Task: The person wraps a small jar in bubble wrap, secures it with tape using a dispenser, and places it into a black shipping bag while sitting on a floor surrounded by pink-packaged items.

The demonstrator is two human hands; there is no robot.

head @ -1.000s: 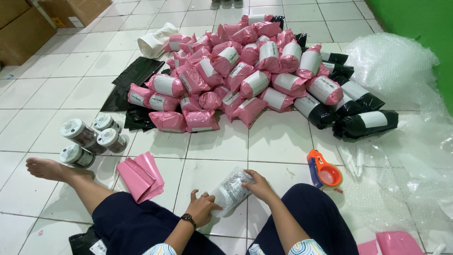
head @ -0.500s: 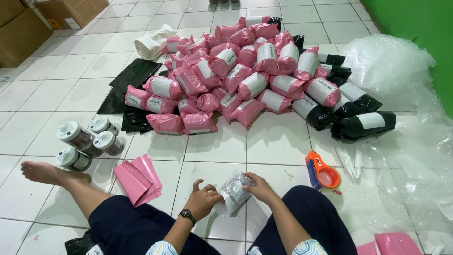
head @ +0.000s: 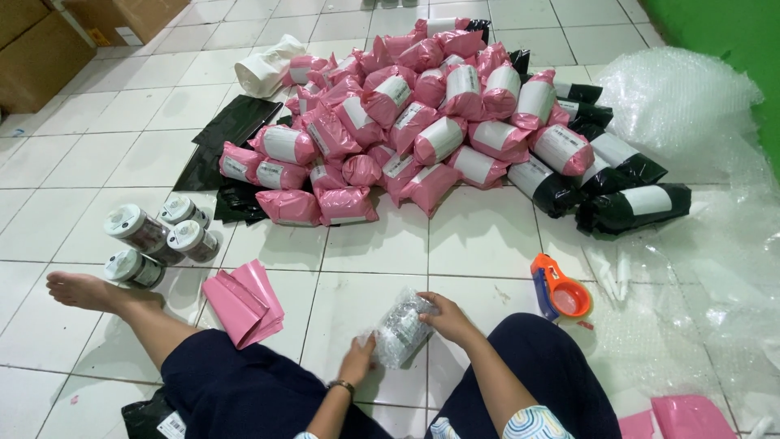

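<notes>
Ahead of me: heap of pink mailer parcels (head: 406, 130); black parcels (head: 634, 207) on its right edge; four white-lidded jars (head: 158, 236) by my left foot; flat pink mailers (head: 244, 305) beside them; orange tape dispenser (head: 561, 293) right; bubble wrap (head: 674, 97) far right; cardboard boxes (head: 49, 49) top left.

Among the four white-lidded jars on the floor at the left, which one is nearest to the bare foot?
The white-lidded jar at the bottom of the group, lying just above the bare foot; the other three lie farther up.

You hold a jar wrapped in bubble wrap (head: 400, 329), clear and crinkled, tilted on the white tiled floor between your knees, its upper end leaning away from you.
</notes>
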